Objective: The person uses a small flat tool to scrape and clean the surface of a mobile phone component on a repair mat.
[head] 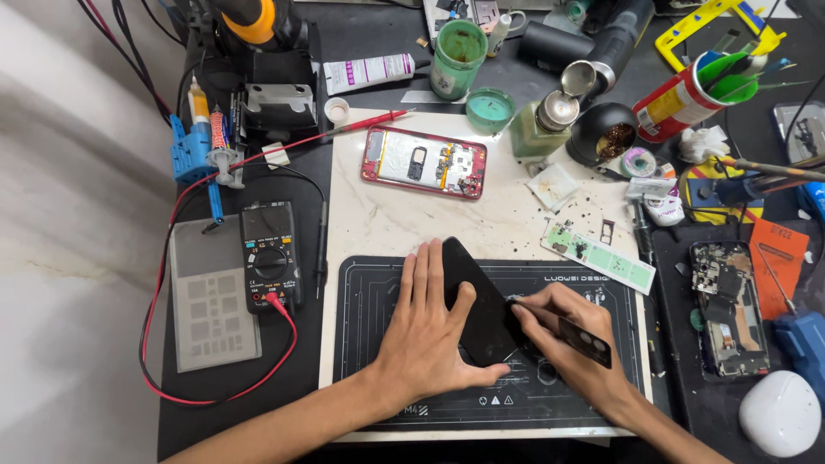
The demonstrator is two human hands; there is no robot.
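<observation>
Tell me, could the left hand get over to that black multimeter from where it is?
Probably yes. The left hand presses the black phone panel, and the multimeter lies just beyond the mat's edge, with only its red lead between.

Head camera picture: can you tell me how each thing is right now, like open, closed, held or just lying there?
Left hand: pressed flat on the black phone panel.
Black phone panel: tilted, held on the black work mat.
Right hand: gripping a thin tool at the panel's edge.
Red phone: back off, insides showing.
Green jar: lid off.
Multimeter: leads plugged in.
Dark phone: opened, lying at right.
</observation>
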